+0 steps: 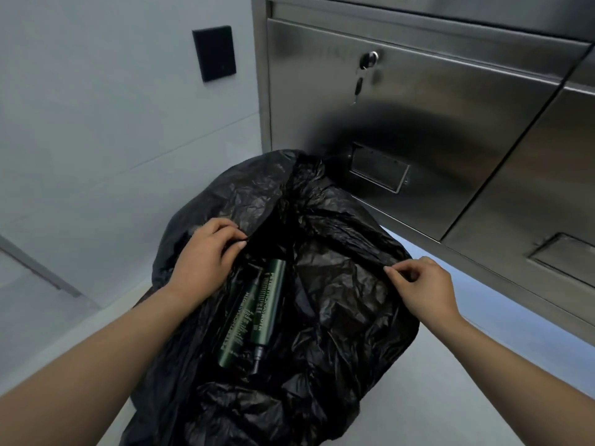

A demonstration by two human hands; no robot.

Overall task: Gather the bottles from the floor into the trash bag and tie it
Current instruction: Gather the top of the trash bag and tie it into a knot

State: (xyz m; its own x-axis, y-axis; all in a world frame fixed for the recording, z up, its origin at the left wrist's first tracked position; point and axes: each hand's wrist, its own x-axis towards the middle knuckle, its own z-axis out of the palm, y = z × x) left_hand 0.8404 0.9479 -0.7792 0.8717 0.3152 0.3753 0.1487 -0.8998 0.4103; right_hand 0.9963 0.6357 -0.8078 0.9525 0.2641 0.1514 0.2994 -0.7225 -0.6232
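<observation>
Two bare hands, left hand and right hand, each pinch opposite rim edges of a crinkled black plastic trash bag on the floor, apparently to tie it, with two dark green cylindrical bottles lying inside.

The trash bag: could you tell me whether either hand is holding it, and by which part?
Both are. The left hand pinches the trash bag at its rim on the left side of the opening; the right hand pinches the rim on the right.
</observation>
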